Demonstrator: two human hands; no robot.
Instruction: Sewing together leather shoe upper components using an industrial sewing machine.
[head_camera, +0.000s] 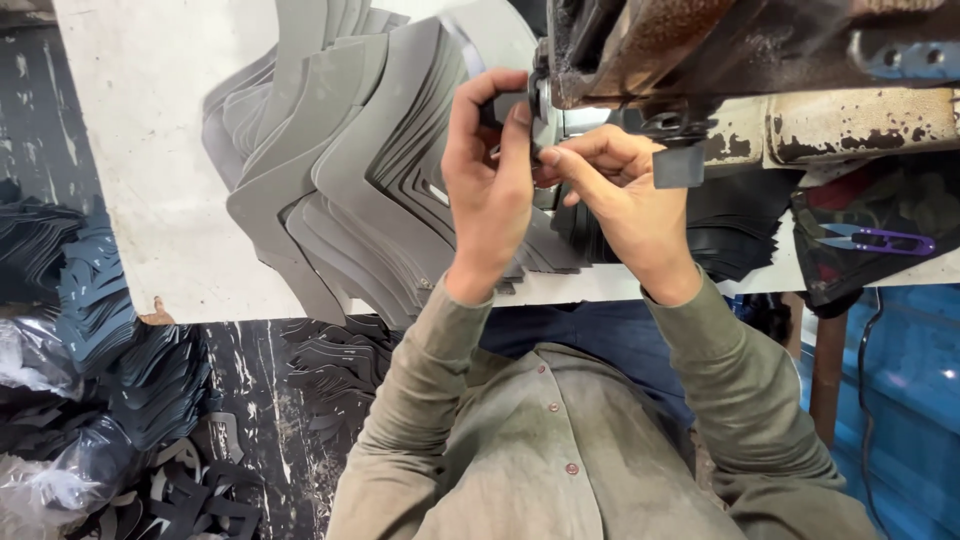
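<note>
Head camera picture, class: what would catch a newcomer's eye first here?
First, the two hands meeting at the centre: the left hand and right hand pinch a small dark piece against the worn, rusty machine above. Next, the fanned stack of grey cut pieces on the white table, left of the hands. Purple snips lie far right.

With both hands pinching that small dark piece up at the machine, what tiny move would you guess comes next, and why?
Probably a slight push of the small dark piece further into the machine head. The left hand and right hand both pinch at that spot, so the piece seems lined up, while the stack of grey cut pieces lies beside them.
</note>
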